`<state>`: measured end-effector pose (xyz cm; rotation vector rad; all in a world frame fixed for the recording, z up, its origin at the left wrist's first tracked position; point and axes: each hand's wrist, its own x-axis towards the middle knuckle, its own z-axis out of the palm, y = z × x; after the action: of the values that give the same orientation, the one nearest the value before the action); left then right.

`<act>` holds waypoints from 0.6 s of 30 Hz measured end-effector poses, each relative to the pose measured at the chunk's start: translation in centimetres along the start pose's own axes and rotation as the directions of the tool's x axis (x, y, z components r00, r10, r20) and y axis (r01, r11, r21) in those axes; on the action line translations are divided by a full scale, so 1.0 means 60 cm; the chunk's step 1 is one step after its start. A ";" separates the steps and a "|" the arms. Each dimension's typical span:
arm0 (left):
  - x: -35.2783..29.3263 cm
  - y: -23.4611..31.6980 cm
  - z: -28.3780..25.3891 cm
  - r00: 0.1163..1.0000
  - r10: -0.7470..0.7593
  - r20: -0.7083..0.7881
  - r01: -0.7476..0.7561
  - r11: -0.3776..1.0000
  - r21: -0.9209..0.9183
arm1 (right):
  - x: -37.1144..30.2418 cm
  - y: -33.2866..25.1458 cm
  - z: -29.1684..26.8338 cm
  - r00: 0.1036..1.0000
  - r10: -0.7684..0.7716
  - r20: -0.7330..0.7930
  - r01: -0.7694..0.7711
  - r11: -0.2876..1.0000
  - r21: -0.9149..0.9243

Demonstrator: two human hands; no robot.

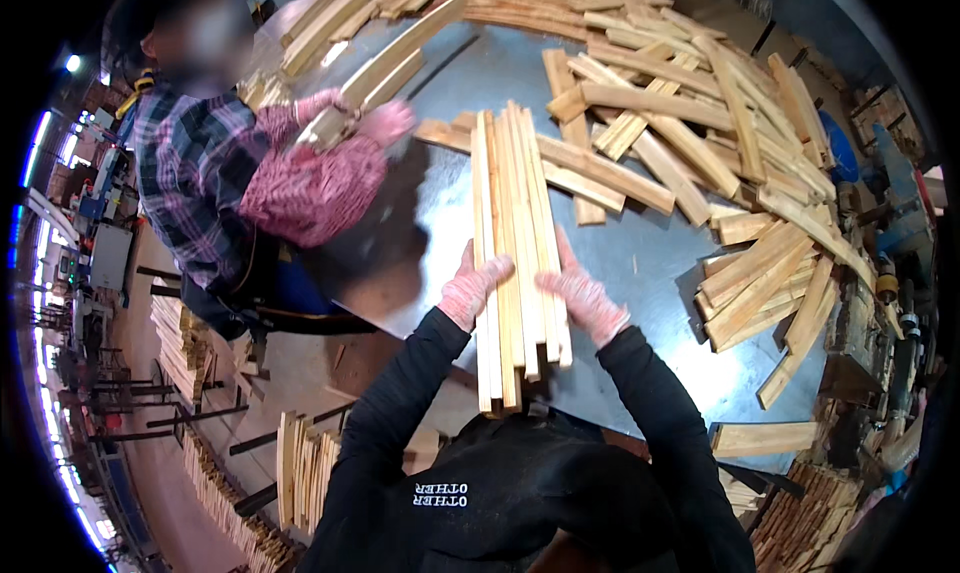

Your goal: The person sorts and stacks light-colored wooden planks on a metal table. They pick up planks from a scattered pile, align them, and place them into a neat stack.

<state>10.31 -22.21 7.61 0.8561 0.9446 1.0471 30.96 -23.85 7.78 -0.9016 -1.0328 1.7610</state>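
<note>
A bundle of narrow pale wooden strips stands on edge between my two hands over the metal table's near edge. My left hand, in a pink-and-white glove, presses the bundle's left side with the thumb over the top. Gripping the right side is my right hand, gloved alike, its thumb also lying over the strips. The strips' near ends are uneven, those on the left reaching closest to me. Beyond the bundle, several flat boards lie crosswise on the table. My fingers under the strips are partly hidden.
At the left, a co-worker in gloves and pink sleeve covers holds boards. A large heap of loose boards covers the table's far right. The metal table shows bare beside my right hand. Racks of stacked strips stand at lower left.
</note>
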 end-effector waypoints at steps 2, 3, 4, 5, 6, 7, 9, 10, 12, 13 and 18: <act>-0.019 -0.076 -0.054 0.974 -0.195 -0.119 0.209 0.970 0.121 | -0.040 0.099 0.011 0.986 0.165 -0.018 -0.165 0.985 -0.042; -0.029 -0.094 -0.077 0.971 -0.206 -0.125 0.216 0.974 0.070 | -0.048 0.144 0.018 0.969 0.243 -0.037 -0.245 0.966 -0.082; -0.043 -0.106 -0.101 0.967 -0.218 -0.132 0.223 0.975 0.020 | -0.052 0.178 0.047 0.966 0.227 -0.123 -0.248 0.949 -0.196; -0.055 -0.114 -0.118 0.964 -0.230 -0.129 0.229 0.973 -0.028 | -0.056 0.221 0.060 0.972 0.189 -0.139 -0.220 0.940 -0.262; -0.068 -0.110 -0.131 0.957 -0.251 -0.147 0.252 0.968 -0.011 | -0.057 0.257 0.072 0.978 0.146 -0.152 -0.189 0.926 -0.327; -0.079 -0.090 -0.147 0.937 -0.260 -0.234 0.317 0.915 0.250 | -0.059 0.247 0.105 0.949 0.267 -0.166 -0.311 0.872 -0.379; -0.094 -0.061 -0.189 0.924 -0.171 -0.342 0.372 0.609 0.701 | -0.055 0.231 0.147 0.912 0.398 -0.102 -0.377 0.711 -0.593; -0.101 -0.048 -0.217 0.930 -0.086 -0.357 0.362 0.380 0.851 | -0.039 0.200 0.169 0.885 0.461 -0.061 -0.373 0.626 -0.685; -0.078 0.006 -0.151 0.924 -0.024 -0.381 0.379 0.195 0.905 | 0.000 0.147 0.181 0.814 0.580 -0.034 -0.371 0.473 -0.799; -0.094 -0.025 -0.176 0.939 0.176 -0.295 0.285 0.077 0.955 | 0.014 0.143 0.191 0.801 0.593 0.086 -0.219 0.423 -0.879; -0.093 -0.040 -0.161 0.944 0.307 -0.120 0.170 -0.141 0.975 | 0.086 0.060 -0.014 0.983 -0.180 0.027 0.022 -0.031 -0.999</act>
<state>0.97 -26.98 3.19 2.1357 2.1452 0.2324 28.72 -19.79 3.39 -1.6794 -2.3284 0.4175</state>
